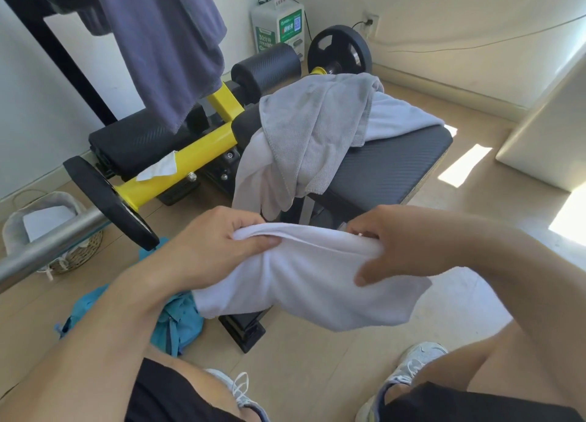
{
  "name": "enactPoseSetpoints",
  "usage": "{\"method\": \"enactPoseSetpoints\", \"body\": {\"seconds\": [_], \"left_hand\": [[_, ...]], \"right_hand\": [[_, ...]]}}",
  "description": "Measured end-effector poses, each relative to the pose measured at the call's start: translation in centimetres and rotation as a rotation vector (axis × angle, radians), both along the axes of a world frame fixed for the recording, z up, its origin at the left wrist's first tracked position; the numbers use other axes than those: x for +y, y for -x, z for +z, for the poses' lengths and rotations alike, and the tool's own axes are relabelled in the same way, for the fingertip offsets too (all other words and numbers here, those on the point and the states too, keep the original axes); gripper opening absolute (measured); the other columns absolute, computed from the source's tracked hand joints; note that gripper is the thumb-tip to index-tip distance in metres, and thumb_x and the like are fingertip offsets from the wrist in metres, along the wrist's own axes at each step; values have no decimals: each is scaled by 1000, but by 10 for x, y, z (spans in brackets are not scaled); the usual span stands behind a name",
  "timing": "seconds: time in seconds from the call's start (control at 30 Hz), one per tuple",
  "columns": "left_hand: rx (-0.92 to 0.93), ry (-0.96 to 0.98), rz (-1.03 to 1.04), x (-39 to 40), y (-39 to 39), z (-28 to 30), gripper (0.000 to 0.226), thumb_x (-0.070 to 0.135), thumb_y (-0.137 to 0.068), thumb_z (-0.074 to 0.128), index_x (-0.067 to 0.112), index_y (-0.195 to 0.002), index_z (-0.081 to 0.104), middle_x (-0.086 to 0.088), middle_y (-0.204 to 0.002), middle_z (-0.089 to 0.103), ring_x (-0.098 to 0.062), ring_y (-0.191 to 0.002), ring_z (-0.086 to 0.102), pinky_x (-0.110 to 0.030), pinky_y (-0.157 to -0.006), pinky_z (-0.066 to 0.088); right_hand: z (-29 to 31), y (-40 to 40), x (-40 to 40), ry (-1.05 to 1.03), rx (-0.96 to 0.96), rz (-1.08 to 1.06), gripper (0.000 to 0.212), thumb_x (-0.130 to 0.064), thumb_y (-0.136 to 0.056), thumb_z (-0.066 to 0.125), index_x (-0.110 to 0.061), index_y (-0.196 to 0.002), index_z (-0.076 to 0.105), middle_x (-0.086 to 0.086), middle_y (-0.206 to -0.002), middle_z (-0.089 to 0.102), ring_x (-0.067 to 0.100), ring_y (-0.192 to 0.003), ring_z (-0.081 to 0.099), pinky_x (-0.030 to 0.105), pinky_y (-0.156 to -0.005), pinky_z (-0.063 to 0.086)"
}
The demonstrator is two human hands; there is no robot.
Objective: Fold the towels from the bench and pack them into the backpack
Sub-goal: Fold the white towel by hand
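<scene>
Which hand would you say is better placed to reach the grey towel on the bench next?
Probably the right hand: it sits directly below the bench and grey towel.

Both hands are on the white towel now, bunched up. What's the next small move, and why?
Probably draw the left hand and right hand apart to stretch the white towel flat along its top edge. It hangs crumpled between them, so no clean fold looks possible yet.

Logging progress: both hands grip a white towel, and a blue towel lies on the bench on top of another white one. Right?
Not quite: in the head view the towel on the bench is a grey towel, not blue. Left hand and right hand do grip the white towel.
</scene>
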State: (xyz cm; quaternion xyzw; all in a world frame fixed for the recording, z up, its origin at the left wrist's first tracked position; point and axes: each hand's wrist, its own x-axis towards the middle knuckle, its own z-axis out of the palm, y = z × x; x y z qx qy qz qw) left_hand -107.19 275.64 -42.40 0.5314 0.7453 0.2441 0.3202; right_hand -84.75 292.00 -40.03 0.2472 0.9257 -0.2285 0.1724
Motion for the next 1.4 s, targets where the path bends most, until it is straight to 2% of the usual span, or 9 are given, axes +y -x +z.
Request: {"method": "enactPoseSetpoints", "body": {"seconds": [0.1, 0.3, 0.4, 0.53, 0.6, 0.77, 0.87, 1.03, 1.4], "left_hand": [[28, 69, 18, -1, 8, -4, 31, 48, -97, 61, 21, -89, 74, -5, -84, 72, -25, -83, 65, -30, -65, 41], [126, 332, -26, -3, 12, -10, 31, 43, -99, 60, 25, -73, 58, 11, -67, 55, -7, -62, 49, -30, -63, 36], [145, 299, -39, 1, -1, -13, 15, 49, -93, 66, 35, -95, 63, 18, -87, 65, -2, -82, 59, -27, -76, 47], [-79, 53, -99, 10, -36, -7, 41, 52, -84, 76, 38, -120, 63, 27, -121, 67, 12, -118, 56, -22, -107, 43], [-255, -57, -90, 13, -51, -3, 35, 43, -86, 75, 30, -117, 68, 20, -117, 73, 5, -114, 63, -21, -105, 46], [-531, -204, 23, 14, -62, -7, 36, 39, -88, 72, 13, -112, 72, 1, -110, 78, -18, -108, 73, -47, -104, 53], [-632, -210, 48, 16, -62, -9, 36, 47, -91, 70, 14, -107, 73, -7, -106, 78, -32, -103, 72, -56, -103, 51], [-872, -188, 114, 15, -68, -9, 37, 29, -89, 63, 6, -117, 71, -14, -106, 77, -23, -93, 73, -33, -80, 60], [-993, -232, 312, 19, -66, -8, 37, 25, -87, 73, 4, -118, 71, -20, -110, 76, -25, -89, 73, -32, -70, 60]], "right_hand": [[3, -8, 11, 47, 39, -102, 18, -42, -78, 78, -38, -84, 61, -22, -81, 66, 0, -71, 61, 20, -60, 46], [17, -14, 16, 105, 325, -214, 14, -30, -82, 79, -37, -85, 67, -28, -82, 68, -8, -70, 60, 7, -54, 42], [21, -9, 6, 118, 453, -181, 14, -33, -82, 80, -36, -84, 67, -24, -80, 68, -3, -72, 61, 9, -63, 42], [24, 0, -10, 106, 495, -142, 20, -42, -77, 83, -42, -88, 66, -20, -81, 67, -4, -70, 57, 6, -64, 41], [25, 2, -14, 79, 501, -144, 25, -45, -74, 85, -44, -85, 63, -16, -83, 65, 0, -70, 53, 5, -63, 39], [25, 1, -12, 219, 576, -162, 35, -42, -69, 89, -35, -86, 58, -7, -73, 71, 4, -54, 50, 14, -56, 43], [23, 0, -10, 211, 638, -184, 41, -39, -64, 92, -35, -86, 58, -11, -78, 70, 8, -65, 59, 30, -67, 52], [19, 1, -11, 180, 690, -199, 46, -40, -59, 93, -34, -87, 57, -17, -89, 68, 4, -75, 59, 20, -70, 49], [14, 2, -7, 143, 778, -165, 21, -56, -66, 78, -39, -78, 72, -18, -98, 69, 11, -94, 62, 29, -83, 50]]}}
